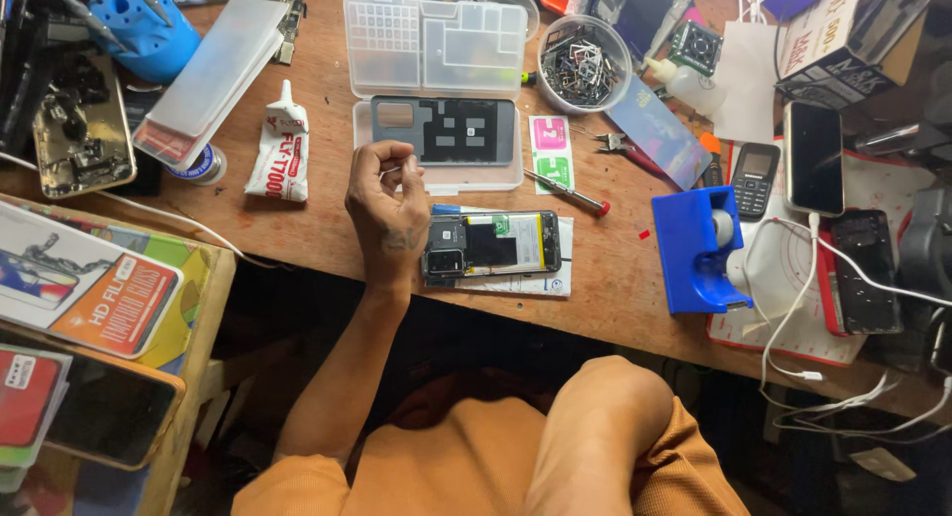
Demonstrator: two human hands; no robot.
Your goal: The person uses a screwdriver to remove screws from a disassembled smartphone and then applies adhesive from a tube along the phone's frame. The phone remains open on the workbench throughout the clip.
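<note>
The left hand (389,201) sits near the middle of the frame, fingers curled in narrow with the tips pinched together; whether something tiny is held there I cannot tell. Its wrist rests on the wooden surface (615,278), just left of an opened phone (493,246) that lies flat with its insides showing, on a white sheet. Just above the hand a dark back cover (444,129) lies on a clear parts box (436,50). A white glue tube (280,144) lies to the left, a red-tipped screwdriver (567,193) to the right, and a blue tape holder (696,248) further right. The right hand is out of sight; only the bent arm shows at the bottom of the frame.
</note>
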